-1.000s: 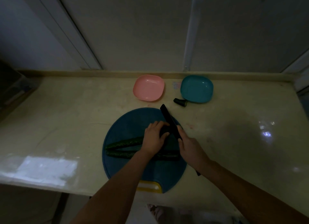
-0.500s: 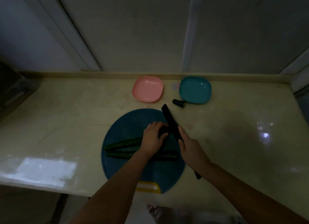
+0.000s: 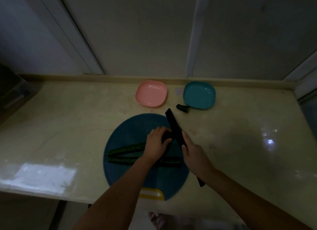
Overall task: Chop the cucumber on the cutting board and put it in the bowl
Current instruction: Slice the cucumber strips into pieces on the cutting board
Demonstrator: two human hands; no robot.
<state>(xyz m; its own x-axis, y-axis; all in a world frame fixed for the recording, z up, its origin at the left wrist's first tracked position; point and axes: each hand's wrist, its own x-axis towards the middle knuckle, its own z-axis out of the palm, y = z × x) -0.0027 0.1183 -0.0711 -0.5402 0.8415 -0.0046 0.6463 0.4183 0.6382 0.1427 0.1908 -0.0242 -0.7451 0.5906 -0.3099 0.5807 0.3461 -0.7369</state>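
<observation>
Head view: since half a second ago almost nothing has moved; both hands and the blade sit where they were.

The left hand (image 3: 157, 143) curls its fingers (image 3: 167, 140) over the right end of the far cucumber piece (image 3: 127, 149), a long, dark, bumpy-skinned length. It lies on the round, matte blue cutting board (image 3: 133, 126), angled toward the near cucumber piece (image 3: 123, 160).

The right hand (image 3: 195, 156) is clenched around the handle of the flat black knife (image 3: 173, 125), whose blade sits just beside the left fingertips.

Beyond the board on the pale, glossy bench (image 3: 68, 118) are a pink bowl (image 3: 151, 94) and a teal bowl (image 3: 199, 95), both smooth rounded squares. A cucumber stub (image 3: 183, 108) lies just beside the teal one.
</observation>
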